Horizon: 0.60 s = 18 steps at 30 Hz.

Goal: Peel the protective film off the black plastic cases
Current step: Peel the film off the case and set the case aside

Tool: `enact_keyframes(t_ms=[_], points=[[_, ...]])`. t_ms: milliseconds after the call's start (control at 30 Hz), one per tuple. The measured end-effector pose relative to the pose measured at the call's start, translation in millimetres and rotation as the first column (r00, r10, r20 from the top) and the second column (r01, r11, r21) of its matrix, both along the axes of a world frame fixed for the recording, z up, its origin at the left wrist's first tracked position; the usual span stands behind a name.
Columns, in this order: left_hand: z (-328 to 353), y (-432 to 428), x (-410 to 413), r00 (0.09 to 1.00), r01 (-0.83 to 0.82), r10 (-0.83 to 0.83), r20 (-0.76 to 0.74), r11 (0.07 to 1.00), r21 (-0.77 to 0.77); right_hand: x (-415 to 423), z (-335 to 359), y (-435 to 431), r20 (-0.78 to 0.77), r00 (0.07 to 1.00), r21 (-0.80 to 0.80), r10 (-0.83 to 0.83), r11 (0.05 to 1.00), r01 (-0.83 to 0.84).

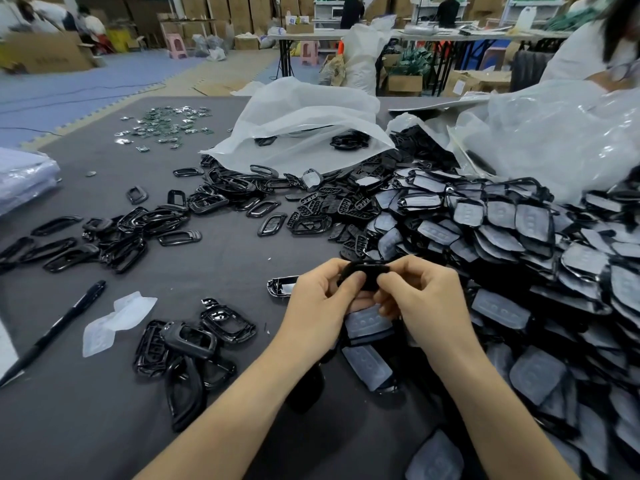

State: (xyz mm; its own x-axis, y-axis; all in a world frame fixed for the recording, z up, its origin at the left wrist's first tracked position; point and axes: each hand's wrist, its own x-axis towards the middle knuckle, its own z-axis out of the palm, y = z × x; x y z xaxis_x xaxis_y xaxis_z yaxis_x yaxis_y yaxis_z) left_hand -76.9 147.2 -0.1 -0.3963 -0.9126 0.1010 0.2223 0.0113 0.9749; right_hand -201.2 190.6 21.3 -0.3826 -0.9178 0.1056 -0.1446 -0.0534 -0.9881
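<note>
A black plastic case (364, 271) is held up over the grey table between both hands. My left hand (320, 299) grips its left end with curled fingers and thumb. My right hand (420, 299) pinches its right end with thumb and fingertips. Most of the case is hidden behind my fingers. A large heap of film-covered black cases (519, 244) spreads across the right side. Two peeled clear films (117, 317) lie on the table to the left. A small group of bare black cases (194, 344) sits just left of my left forearm.
A black pen (55, 332) lies at the left. Black frames (145, 220) are scattered across the middle. White plastic bags (304, 123) stand behind them, with small shiny parts (166, 126) at the far left. A person in white (595, 43) is at the far right.
</note>
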Motion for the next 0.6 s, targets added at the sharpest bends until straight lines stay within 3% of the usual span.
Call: enact_keyframes(t_ms=[233, 400, 600], points=[[7, 3, 1, 0.997, 0.049, -0.045, -0.067, 0.997, 0.054, -2, 1, 0, -0.059, 0.988, -0.045, -0.139, 0.990, 0.137], [11, 4, 2, 0.990, 0.087, -0.072, -0.120, 0.989, 0.124, -5, 3, -1, 0.283, 0.959, 0.013, -0.009, 1.000, 0.005], [10, 2, 3, 0.996, 0.042, -0.032, -0.078, 0.990, 0.135, -6, 2, -2, 0.272, 0.962, -0.037, 0.037, 0.999, -0.028]])
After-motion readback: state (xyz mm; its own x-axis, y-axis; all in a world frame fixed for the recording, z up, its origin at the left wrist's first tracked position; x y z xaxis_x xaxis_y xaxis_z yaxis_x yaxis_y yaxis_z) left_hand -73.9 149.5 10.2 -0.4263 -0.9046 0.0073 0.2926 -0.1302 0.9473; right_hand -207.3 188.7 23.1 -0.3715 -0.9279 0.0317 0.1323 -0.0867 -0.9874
